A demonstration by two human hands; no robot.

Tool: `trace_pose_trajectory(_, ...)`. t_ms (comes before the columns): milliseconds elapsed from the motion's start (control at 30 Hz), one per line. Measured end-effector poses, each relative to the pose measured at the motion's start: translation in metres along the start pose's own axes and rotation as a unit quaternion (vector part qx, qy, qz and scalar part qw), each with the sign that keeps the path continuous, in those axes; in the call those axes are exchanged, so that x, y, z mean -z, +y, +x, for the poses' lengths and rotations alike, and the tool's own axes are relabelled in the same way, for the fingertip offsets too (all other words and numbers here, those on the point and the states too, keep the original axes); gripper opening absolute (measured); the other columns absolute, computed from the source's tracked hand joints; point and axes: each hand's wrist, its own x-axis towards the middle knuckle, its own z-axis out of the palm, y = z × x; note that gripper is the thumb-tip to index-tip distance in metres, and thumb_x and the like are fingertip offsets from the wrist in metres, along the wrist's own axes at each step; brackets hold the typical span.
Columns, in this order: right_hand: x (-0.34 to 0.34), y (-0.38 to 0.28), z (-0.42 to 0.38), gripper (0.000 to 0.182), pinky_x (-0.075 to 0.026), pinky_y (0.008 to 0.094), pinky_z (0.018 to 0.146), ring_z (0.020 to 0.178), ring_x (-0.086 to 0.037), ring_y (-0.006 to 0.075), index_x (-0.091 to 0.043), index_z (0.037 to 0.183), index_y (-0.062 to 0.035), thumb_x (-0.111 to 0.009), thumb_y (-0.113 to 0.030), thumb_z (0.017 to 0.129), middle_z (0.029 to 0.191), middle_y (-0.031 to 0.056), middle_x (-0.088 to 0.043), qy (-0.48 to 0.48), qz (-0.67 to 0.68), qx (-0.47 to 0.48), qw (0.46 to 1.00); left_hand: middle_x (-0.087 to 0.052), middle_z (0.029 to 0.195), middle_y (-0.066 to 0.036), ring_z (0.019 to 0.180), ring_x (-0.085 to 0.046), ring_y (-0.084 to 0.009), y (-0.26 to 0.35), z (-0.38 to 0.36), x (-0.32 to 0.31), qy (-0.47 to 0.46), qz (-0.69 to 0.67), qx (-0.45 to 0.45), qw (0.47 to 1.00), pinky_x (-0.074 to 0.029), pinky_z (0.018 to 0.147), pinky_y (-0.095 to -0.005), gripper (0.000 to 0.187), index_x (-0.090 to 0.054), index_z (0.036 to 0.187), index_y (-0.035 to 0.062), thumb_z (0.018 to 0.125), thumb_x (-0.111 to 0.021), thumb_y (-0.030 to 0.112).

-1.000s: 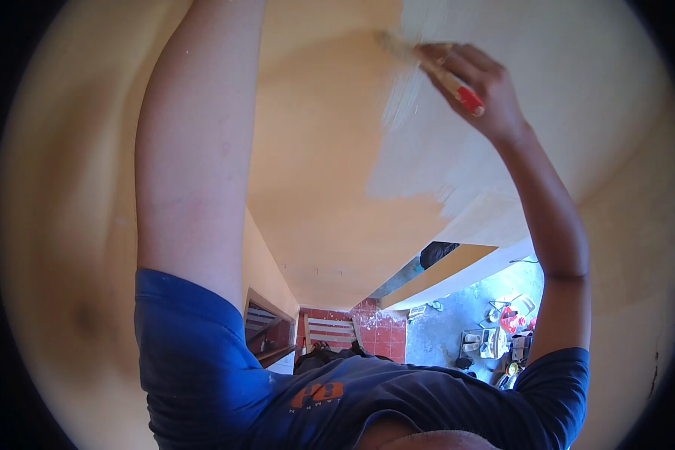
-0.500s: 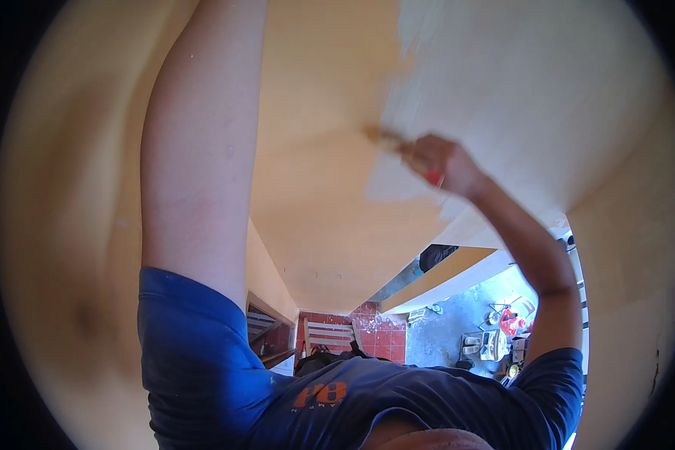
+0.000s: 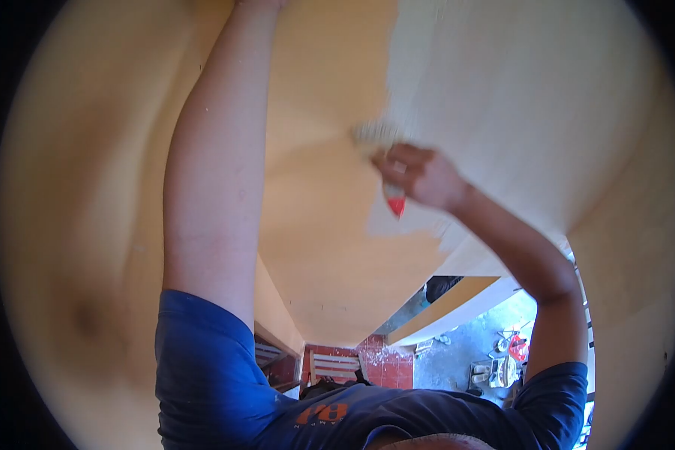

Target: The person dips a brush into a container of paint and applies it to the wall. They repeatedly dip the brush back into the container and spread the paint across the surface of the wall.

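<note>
My right hand (image 3: 420, 176) is closed round a paintbrush (image 3: 395, 204) with a red-tipped handle. Its pale bristles point up and to the left, against or close to the wall, at the border between the yellow-orange surface (image 3: 322, 187) and the whitish paint (image 3: 487, 97). My left arm stretches straight up on the left. Only a sliver of my left hand (image 3: 261, 2) shows at the top edge, and its fingers are out of frame.
Far below lie a red tiled floor (image 3: 390, 369) with a slatted wooden piece (image 3: 336, 365), and a grey floor (image 3: 450, 360) with several items, among them a red object (image 3: 517, 346). A ledge (image 3: 442, 307) juts out at lower centre.
My right hand has moved a little left and down, and the brush has turned so its handle points down. The view has shifted, with my left arm lower in it.
</note>
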Motion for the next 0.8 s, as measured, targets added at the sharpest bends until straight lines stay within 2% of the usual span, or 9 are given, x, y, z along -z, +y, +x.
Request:
trace_pose_trajectory(133,0.012,-0.004,0.002,0.028,-0.053,0.0313,0.066,0.082,-0.062,0.0221,-0.065,0.100,-0.0070,-0.066,-0.007,0.072,0.090,0.0074,-0.063,-0.080,0.182,-0.069,0.978,-0.064,0.092,-0.010,0.085,-0.062,-0.0233,-0.002,0.001,0.004,-0.021,-0.010,-0.009,1.000,-0.052,0.079,-0.0446,0.064,-0.055,0.112,0.0071,0.085,-0.040,0.063)
trace_pose_trajectory(233,0.045,0.067,0.033,0.020,-0.052,0.0322,0.074,0.084,-0.062,0.0270,-0.065,0.098,-0.0071,-0.068,-0.007,0.078,0.093,0.0103,-0.063,0.023,0.163,-0.140,0.976,-0.064,0.099,-0.009,0.088,-0.062,-0.0235,0.000,0.001,0.004,-0.039,-0.019,0.005,0.999,-0.052,0.079,-0.0448,0.064,-0.054,0.115,0.0083,0.084,-0.042,0.063)
trace_pose_trajectory(267,0.062,0.093,0.048,0.020,-0.051,0.0306,0.077,0.089,-0.063,0.0255,-0.064,0.099,-0.0064,-0.067,-0.005,0.079,0.095,0.0104,-0.064,0.055,0.169,-0.185,0.966,-0.059,0.106,-0.011,0.093,-0.059,-0.0278,0.002,-0.003,-0.003,-0.013,-0.003,0.002,1.000,-0.048,0.086,-0.0509,0.067,-0.047,0.122,0.0064,0.085,-0.040,0.061)
trace_pose_trajectory(333,0.110,0.118,0.086,0.020,-0.051,0.0293,0.079,0.091,-0.063,0.0236,-0.064,0.098,-0.0052,-0.066,-0.003,0.079,0.098,0.0090,-0.065,0.156,0.028,-0.160,0.974,-0.055,0.113,-0.014,0.098,-0.057,-0.0321,0.005,-0.007,-0.005,0.011,0.010,-0.006,1.000,-0.045,0.092,-0.0571,0.070,-0.039,0.128,0.0045,0.085,-0.039,0.060)
trace_pose_trajectory(367,0.126,0.133,0.101,0.019,-0.049,0.0379,0.066,0.076,-0.060,0.0298,-0.063,0.099,-0.0082,-0.063,-0.013,0.081,0.087,0.0095,-0.061,0.219,-0.057,-0.098,0.969,-0.055,0.112,-0.014,0.097,-0.057,-0.0317,0.005,-0.006,-0.003,-0.001,0.016,-0.007,1.000,-0.044,0.092,-0.0575,0.071,-0.039,0.128,0.0049,0.084,-0.038,0.061)
trace_pose_trajectory(433,0.143,0.132,0.115,0.021,-0.049,0.0381,0.068,0.079,-0.059,0.0290,-0.062,0.100,-0.0084,-0.062,-0.011,0.079,0.088,0.0089,-0.061,0.232,-0.099,-0.086,0.964,-0.054,0.112,-0.014,0.096,-0.057,-0.0314,0.008,-0.010,0.000,-0.018,0.021,-0.013,1.000,-0.044,0.093,-0.0580,0.071,-0.039,0.128,0.0053,0.084,-0.038,0.061)
trace_pose_trajectory(533,0.115,0.137,0.112,0.029,-0.050,0.0374,0.072,0.085,-0.058,0.0268,-0.062,0.101,-0.0116,-0.060,-0.007,0.072,0.088,0.0066,-0.061,0.186,-0.159,-0.045,0.969,-0.055,0.112,-0.015,0.095,-0.058,-0.0303,0.009,-0.010,0.002,-0.020,0.027,-0.005,0.999,-0.046,0.091,-0.0561,0.071,-0.040,0.128,0.0063,0.084,-0.038,0.062)
trace_pose_trajectory(733,0.067,0.035,0.059,0.027,-0.053,0.0331,0.065,0.082,-0.061,0.0223,-0.061,0.099,-0.0088,-0.063,-0.010,0.071,0.084,0.0053,-0.060,-0.047,0.047,-0.020,0.998,-0.054,0.114,-0.016,0.096,-0.058,-0.0309,0.006,-0.012,0.001,-0.001,-0.011,-0.007,1.000,-0.051,0.086,-0.0496,0.068,-0.039,0.128,0.0032,0.087,-0.039,0.058)
trace_pose_trajectory(800,0.080,0.048,0.068,0.028,-0.052,0.0336,0.068,0.084,-0.061,0.0230,-0.061,0.099,-0.0091,-0.065,-0.010,0.071,0.086,0.0054,-0.061,0.002,0.036,-0.015,0.999,-0.053,0.116,-0.015,0.096,-0.058,-0.0305,0.000,-0.009,0.002,0.008,-0.034,-0.005,0.999,-0.051,0.086,-0.0492,0.067,-0.038,0.129,0.0038,0.087,-0.040,0.056)
